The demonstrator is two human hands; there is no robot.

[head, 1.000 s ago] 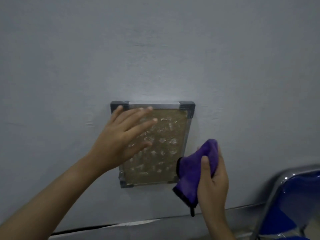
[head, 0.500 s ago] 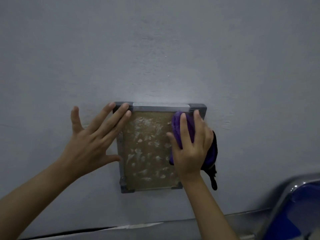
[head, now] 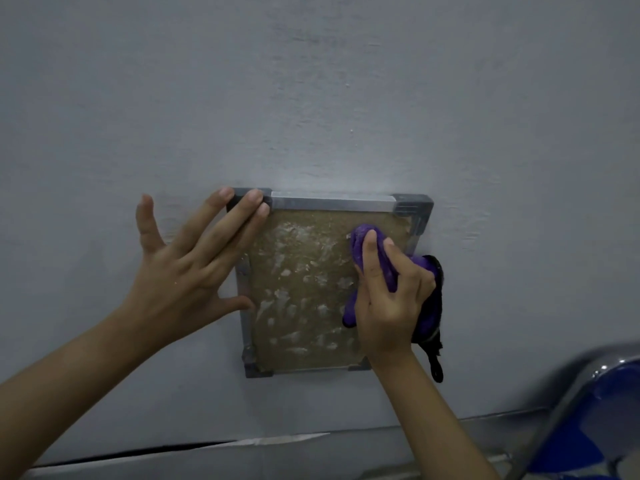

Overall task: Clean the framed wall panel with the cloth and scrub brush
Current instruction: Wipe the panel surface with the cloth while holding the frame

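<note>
A small framed panel [head: 332, 204] hangs on the grey wall, its metal frame grey and its brownish surface smeared with white patches. My left hand [head: 194, 268] lies flat with fingers spread over the frame's upper left corner and left edge. My right hand [head: 391, 299] presses a bunched purple cloth [head: 362, 242] with a black edge against the panel's right side, near the top. The cloth's black loop hangs down past the frame's right edge. No scrub brush is in view.
A blue chair with a shiny metal frame [head: 588, 420] sits at the bottom right, close to my right forearm. A dark gap with a pale strip [head: 194, 445] runs along the foot of the wall.
My right hand brought the cloth from beside the lower right corner up onto the panel's right side. My left hand slid from the panel's face to its left edge and corner.
</note>
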